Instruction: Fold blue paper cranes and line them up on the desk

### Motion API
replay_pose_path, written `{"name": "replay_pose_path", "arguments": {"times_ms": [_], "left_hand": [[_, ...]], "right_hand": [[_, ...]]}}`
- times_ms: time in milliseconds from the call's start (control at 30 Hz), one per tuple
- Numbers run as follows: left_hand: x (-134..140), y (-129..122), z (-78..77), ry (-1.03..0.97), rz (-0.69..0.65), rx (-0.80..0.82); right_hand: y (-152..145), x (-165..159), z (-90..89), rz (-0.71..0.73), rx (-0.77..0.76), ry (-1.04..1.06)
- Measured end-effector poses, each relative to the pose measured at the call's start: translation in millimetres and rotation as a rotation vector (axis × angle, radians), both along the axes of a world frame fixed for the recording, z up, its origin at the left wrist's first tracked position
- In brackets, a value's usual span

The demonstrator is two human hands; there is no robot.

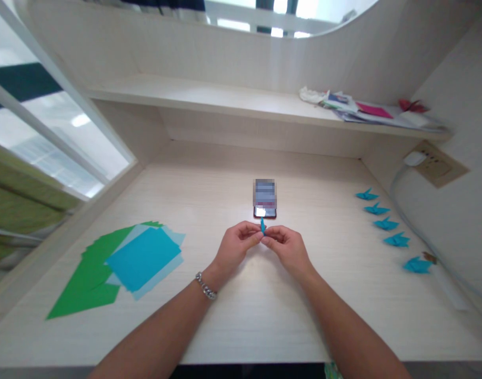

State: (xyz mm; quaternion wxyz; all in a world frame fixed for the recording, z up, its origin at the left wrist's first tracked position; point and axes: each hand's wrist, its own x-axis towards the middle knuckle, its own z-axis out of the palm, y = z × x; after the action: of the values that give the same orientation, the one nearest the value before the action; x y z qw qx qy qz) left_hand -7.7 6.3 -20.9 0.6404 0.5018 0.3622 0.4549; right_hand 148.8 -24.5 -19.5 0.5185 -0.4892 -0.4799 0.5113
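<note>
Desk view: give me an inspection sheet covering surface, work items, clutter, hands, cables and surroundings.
Surface: pale wood-grain desk.
Work items: small folded blue paper, handheld; five blue origami cranes in a row at right; blue paper sheets overlapping green paper at left.
Clutter: phone just beyond the folded paper; loose papers on the shelf.
Hands: left hand and right hand pinch the folded paper; silver chain bracelet on left wrist.
Cables: pale cable from wall socket, running down the right side.
Surroundings: shelf behind, green curtain at left.

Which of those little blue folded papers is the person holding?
The narrow blue piece, pinched between the left hand and the right hand, just below the phone in view. The other five folded papers lie unheld in a row at the right.
</note>
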Motion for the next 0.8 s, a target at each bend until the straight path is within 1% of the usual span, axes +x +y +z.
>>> {"name": "replay_pose_path", "arguments": {"times_ms": [167, 333, 467, 633, 800], "left_hand": [[-0.7, 0.5, 1.9, 0.032, 0.034, -0.006], [0.0, -1.2, 2.8, 0.125, 0.080, 0.045], [1.9, -3.1, 1.8, 0.121, 0.097, 0.089], [3.3, -4.7, 5.2, 0.070, 0.102, 0.088], [2.6, -4.7, 6.3, 0.102, 0.123, 0.088]], "right_hand": [[0.6, 1.3, 0.4, 0.021, -0.008, 0.002], [-1.5, 0.9, 3.6, 0.011, 0.037, -0.153], [-4.5, -0.7, 7.2, -0.031, 0.100, -0.253], [-4.5, -1.3, 7.8, -0.072, 0.123, -0.242], [-5.2, -2.5, 9.9, -0.074, 0.132, -0.242]]}}
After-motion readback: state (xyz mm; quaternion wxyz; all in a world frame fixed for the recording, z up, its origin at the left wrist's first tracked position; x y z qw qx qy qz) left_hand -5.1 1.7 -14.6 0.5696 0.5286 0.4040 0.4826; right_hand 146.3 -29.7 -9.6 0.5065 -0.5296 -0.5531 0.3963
